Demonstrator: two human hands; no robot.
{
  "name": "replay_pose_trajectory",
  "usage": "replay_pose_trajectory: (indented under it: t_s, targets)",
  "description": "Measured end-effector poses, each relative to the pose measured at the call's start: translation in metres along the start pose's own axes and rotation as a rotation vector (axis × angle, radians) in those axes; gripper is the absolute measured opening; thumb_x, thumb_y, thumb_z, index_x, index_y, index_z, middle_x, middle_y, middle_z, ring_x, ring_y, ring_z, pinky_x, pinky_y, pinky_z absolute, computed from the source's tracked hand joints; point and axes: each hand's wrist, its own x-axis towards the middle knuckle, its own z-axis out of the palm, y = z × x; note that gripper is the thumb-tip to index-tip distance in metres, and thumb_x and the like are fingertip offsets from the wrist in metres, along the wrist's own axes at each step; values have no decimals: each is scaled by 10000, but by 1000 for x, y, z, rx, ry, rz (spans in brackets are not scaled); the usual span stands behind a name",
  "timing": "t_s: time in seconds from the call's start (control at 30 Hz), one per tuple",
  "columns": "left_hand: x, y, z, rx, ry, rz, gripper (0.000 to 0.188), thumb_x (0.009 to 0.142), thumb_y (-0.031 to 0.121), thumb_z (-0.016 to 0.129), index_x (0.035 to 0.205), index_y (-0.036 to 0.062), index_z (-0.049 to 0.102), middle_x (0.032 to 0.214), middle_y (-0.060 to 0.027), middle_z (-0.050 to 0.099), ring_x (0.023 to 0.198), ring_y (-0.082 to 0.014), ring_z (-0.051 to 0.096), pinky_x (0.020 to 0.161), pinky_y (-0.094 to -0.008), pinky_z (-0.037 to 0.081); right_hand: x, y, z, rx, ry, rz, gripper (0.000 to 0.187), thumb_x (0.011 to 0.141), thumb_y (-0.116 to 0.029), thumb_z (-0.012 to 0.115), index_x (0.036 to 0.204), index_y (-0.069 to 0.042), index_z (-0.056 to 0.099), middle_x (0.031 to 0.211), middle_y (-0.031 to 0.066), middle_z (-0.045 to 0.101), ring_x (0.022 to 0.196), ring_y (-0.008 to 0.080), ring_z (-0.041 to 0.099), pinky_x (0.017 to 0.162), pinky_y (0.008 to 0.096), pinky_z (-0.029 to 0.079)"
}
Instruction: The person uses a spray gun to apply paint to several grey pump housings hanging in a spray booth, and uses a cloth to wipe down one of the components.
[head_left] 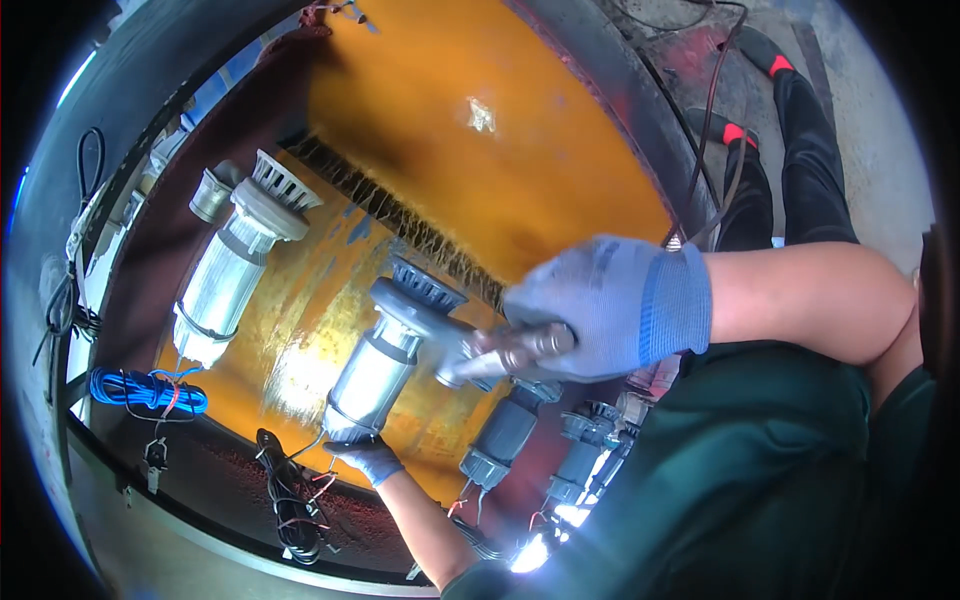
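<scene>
My right hand, in a blue-grey knit glove, is closed around a silver metal tool that looks like a spray gun. Motion blurs its front end, which points left toward a submersible pump with a dark slotted top and shiny body. At the foot of this pump is my left hand, also gloved, with its fingers against the base; part of the grip is hidden. Another silver pump stands to the left. Darker pumps line up to the right, partly behind my sleeve.
Behind the pumps rises a glossy orange-yellow wall above a dark bristly strip. Coiled blue cable and black cable hang along the near rim. A hose runs at the upper right, near two black-trousered legs.
</scene>
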Motion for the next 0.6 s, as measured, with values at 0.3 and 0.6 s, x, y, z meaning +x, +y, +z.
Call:
replay_pose_trajectory:
  t_s: [0.3, 0.6]
  targets:
    - [16, -13, -43, -136, 209, -47, 798, 1010, 683, 328, 1523, 86, 457, 1551, -149, 476, 1418, -329, 451, 1153, -518, 373, -12, 9, -7, -306, 439, -179, 247, 859, -277, 726, 950, -73, 620, 861, 163, 619, 733, 387, 647, 647, 474, 522]
    - [21, -15, -50, 62, -49, 20, 468, 1031, 180, 439, 1446, -22, 516, 1440, -153, 580, 1269, -281, 588, 1045, -429, 488, -20, 12, 9, -171, 149, -193, 316, 872, -329, 718, 1027, -72, 620, 916, 153, 619, 736, 377, 650, 633, 469, 512]
